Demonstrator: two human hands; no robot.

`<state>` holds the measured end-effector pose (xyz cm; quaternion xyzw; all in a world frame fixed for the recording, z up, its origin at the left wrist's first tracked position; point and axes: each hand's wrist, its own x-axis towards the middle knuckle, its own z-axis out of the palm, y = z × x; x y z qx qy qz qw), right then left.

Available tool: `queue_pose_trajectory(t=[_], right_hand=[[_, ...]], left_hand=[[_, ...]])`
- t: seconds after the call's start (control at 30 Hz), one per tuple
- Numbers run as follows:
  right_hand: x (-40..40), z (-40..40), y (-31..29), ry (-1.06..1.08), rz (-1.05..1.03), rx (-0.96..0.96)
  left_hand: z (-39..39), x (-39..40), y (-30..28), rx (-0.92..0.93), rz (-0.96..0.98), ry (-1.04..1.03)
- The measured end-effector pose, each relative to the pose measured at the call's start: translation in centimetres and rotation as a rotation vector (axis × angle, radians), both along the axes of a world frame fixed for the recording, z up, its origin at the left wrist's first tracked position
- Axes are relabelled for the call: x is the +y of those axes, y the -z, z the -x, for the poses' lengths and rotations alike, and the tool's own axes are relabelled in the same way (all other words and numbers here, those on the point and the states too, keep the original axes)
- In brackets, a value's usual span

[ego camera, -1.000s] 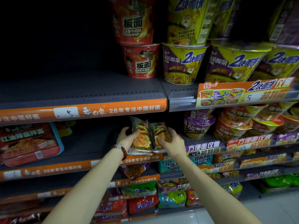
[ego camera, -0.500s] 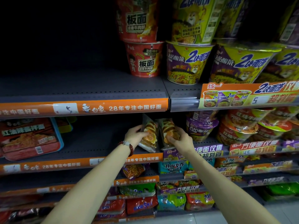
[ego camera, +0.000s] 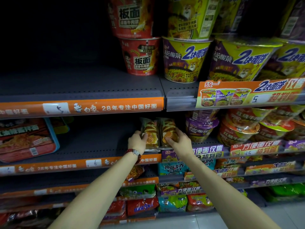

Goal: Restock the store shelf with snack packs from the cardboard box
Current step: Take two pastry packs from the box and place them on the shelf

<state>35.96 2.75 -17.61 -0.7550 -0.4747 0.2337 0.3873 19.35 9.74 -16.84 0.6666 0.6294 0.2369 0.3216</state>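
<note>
Each hand [ego camera: 137, 142] [ego camera: 179, 142] grips one snack pack [ego camera: 151, 134] [ego camera: 168, 131] (upright, side by side)

Dim, soft focus, warped edges

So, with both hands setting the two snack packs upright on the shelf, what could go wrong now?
1. The left snack pack and right snack pack stand on end near the shelf edge; released, they might tip forward.
2. The right hand is close to the purple noodle cup and could nudge it.
</note>
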Motion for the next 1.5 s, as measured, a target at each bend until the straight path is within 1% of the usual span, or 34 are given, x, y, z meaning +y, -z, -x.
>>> queue_pose_trajectory(t=[0.17, 0.47, 0.67, 0.9, 1.07, 1.33, 1.4, 1.5], right_hand=[[-0.1, -0.4, -0.2, -0.028, 0.013, 0.004], [-0.8, -0.3, -0.1, -0.043, 0.004, 0.004], [-0.9, -0.4, -0.2, -0.048, 0.005, 0.005], [-1.3, -0.3, -0.4, -0.062, 0.019, 0.008], [-1.5, -0.5, -0.9, -0.077, 0.067, -0.039], [-3.1, -1.3, -1.3, -0.098, 0.024, -0.162], [-3.5, -1.5, -1.4, -0.106, 0.019, -0.185], [-4.7, -2.0, -1.7, -0.127, 0.015, -0.213]], left_hand=[[-0.2, -0.7, 0.5, -0.021, -0.039, -0.04], [0.8, -0.8, 0.6, -0.062, 0.032, 0.069], [0.4, -1.4, -0.1, -0.02, 0.011, 0.027], [0.6, -1.6, 0.0, -0.015, 0.056, 0.014], [0.7, -1.6, -0.4, -0.013, 0.055, 0.01], [1.9, -3.1, -1.0, -0.049, -0.057, 0.045], [2.1, -3.5, -1.3, -0.007, -0.146, 0.063], [1.4, -4.5, -2.3, 0.113, -0.3, 0.126]])
